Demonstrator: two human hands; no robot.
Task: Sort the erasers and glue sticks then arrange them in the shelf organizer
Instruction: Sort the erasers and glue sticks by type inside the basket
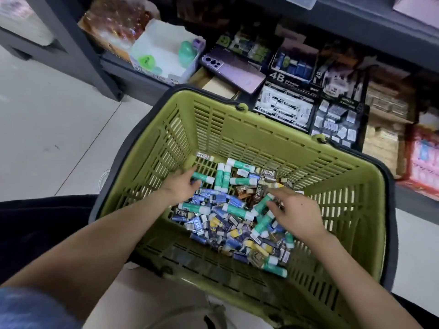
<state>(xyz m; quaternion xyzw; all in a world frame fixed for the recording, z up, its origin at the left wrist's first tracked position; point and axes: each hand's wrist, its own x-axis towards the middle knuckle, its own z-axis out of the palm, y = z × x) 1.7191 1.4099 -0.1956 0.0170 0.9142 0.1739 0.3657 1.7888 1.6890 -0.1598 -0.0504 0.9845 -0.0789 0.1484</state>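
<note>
A green plastic basket (249,129) holds a mixed heap of small wrapped erasers (221,224) and green-and-white glue sticks (219,175). My left hand (181,186) is inside the basket at the heap's left side, fingers closed around one glue stick (202,177). My right hand (294,212) reaches into the heap's right side, its fingertips pinching another glue stick (262,205). Beyond the basket, the shelf organizer (294,96) has black boxes of erasers marked 4B.
A purple phone (234,68) lies on the shelf behind the basket. A white box (164,51) with green items stands to its left. More stock boxes fill the shelf to the right. Pale floor tiles (47,129) lie on the left.
</note>
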